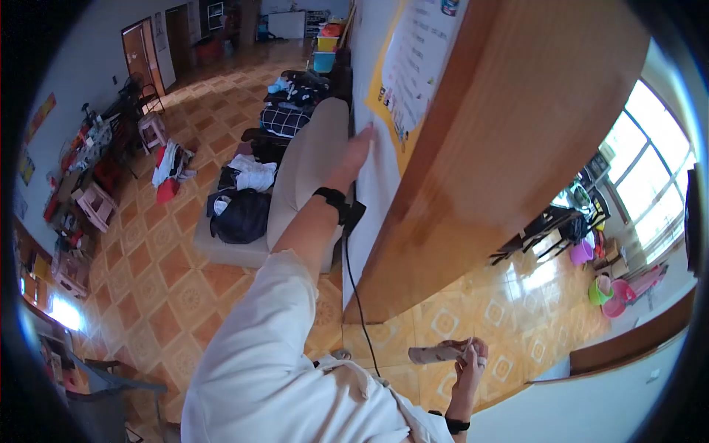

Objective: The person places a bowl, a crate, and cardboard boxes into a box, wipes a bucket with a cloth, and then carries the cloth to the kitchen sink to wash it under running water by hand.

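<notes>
My left hand (357,153) is stretched far forward, its fingers extended towards the white wall (362,232) beside the lower left edge of a poster (411,77) with a yellow border. The fingertips look blurred, and I cannot tell if they press on the wall or the poster. Low on the right, my right hand (470,359) is closed around one end of a brownish-grey roll (434,354), which points left. What the roll is made of cannot be made out. Each wrist wears a black band; a black cable (357,288) hangs from the left one.
A wooden door frame (473,177) stands right of the poster. Left of the wall is a beige sofa (310,177) with clothes and a dark bag (241,216). Clothes (171,166) lie on the tiled floor. Basins (617,295) stand under the window at right.
</notes>
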Motion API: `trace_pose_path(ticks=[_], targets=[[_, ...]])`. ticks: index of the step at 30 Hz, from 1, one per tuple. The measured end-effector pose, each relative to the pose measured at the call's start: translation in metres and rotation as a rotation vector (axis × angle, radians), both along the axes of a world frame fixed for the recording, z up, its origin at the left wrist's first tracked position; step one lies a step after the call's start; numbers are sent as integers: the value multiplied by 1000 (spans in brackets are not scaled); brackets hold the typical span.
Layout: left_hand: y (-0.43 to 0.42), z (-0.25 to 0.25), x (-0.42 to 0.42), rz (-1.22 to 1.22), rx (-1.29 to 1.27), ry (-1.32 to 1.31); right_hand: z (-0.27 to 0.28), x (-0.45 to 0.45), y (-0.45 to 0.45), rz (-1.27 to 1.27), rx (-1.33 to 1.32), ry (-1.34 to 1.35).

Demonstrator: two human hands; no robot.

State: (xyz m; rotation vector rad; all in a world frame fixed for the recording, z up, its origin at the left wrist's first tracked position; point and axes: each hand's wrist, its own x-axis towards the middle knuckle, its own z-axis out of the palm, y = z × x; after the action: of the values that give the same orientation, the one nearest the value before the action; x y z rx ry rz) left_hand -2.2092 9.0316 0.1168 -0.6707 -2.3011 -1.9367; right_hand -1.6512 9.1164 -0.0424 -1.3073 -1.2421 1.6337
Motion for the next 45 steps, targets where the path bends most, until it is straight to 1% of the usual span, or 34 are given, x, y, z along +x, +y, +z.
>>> trace_pose_path(ticks=[2, 3, 5, 7, 9, 10, 11, 12, 13, 14, 15, 16, 17, 18, 19, 20, 21, 23, 24, 26, 28, 30, 32, 34, 35, 37, 38, 41, 43, 45], targets=[[15, -19, -27, -251, 240, -339, -9, -4, 8, -2, 0, 12], [7, -24, -26, -236, 235, -171, -14, -4, 11, 22, -16, 52], [2, -50, -41, -37, 126, -200, -17, 5, 23, 63, -50, 133], [-16, -90, -42, 181, 327, -134, -13, 4, 32, 85, -54, 165], [-47, -157, -35, 277, 298, -165, -1, -1, 38, 9, -51, 127], [-73, -182, -17, 193, 458, -360, -8, 4, 51, 42, -22, 162], [-88, -211, 8, 203, 524, -568, -14, 7, 64, 45, -14, 130], [-113, -296, 9, 172, 536, -546, -16, 11, 74, 36, -11, 95], [-141, -385, 13, 121, 721, -631, -11, 10, 83, 9, -19, 92], [-163, -442, 49, 147, 624, -757, -6, 13, 93, -28, -25, 87], [-179, -486, 87, 162, 525, -885, -4, 19, 108, -2, -17, 90], [-188, -511, 129, 167, 432, -1011, -2, 26, 129, 30, -6, 98], [-220, -485, 161, -145, -51, -1262, -1, 33, 146, 18, -6, 92], [-168, -357, 237, -296, -705, -972, -3, 41, 162, 16, -4, 89], [-193, -447, 240, -379, -163, -1622, -1, 47, 172, -25, -6, 92], [-138, -382, 269, -312, -706, -1564, -1, 53, 186, -2, 13, 115], [-107, -389, 285, -329, -728, -1560, -1, 66, 203, 27, 34, 131], [-38, -403, 319, -487, -705, -1502, -17, 95, 248, 36, 49, 119], [11, -388, 339, -497, -799, -1460, -24, 113, 272, 61, 50, 108], [109, -389, 362, -735, -755, -1219, -16, 145, 312, 57, 52, 144], [215, -372, 391, -727, -729, -1125, -4, 179, 362, 43, 47, 176], [317, -334, 437, -762, -548, -942, -4, 222, 409, 48, 110, 141], [413, -320, 470, -879, -601, -782, -13, 262, 448, -14, 120, 164], [475, -290, 507, -952, -504, -763, -22, 281, 467, -70, 148, 195], [510, -281, 530, -967, -513, -757, -24, 296, 485, -139, 129, 170], [572, -273, 571, -1112, -492, -766, -36, 326, 520, -235, 101, 143], [600, -271, 590, -1132, -510, -767, -45, 342, 538, -273, 81, 133], [681, -279, 634, -1250, -556, -768, -61, 379, 592, -360, 37, 103], [751, -287, 661, -1288, -566, -806, -70, 407, 648, -416, 21, 79], [822, -295, 680, -1330, -559, -788, -85, 428, 702, -474, 46, -21]])
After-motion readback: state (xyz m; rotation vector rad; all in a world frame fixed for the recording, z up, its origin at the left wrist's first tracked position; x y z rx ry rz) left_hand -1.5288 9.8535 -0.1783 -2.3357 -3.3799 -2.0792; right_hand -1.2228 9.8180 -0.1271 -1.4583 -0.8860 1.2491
